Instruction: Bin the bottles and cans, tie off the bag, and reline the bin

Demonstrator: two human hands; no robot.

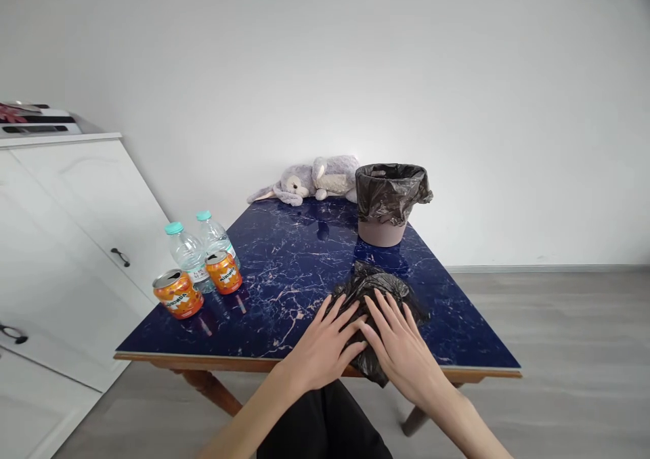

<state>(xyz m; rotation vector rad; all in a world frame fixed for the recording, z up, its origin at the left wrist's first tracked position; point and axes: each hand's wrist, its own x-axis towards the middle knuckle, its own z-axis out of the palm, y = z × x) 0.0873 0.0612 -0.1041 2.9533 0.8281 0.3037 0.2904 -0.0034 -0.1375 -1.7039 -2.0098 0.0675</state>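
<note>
Your left hand (pixel 322 347) and right hand (pixel 402 351) rest, fingers spread apart, on the black bag (pixel 372 279) in the lower centre; 2 orange cans (pixel 224 274), lower left, read "MIRINDA".

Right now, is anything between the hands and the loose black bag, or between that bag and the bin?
Nothing visible: the left hand and right hand are spread over the bag, and only tabletop shows between it and the bin. The cans and bottles stand off to the left.
</note>
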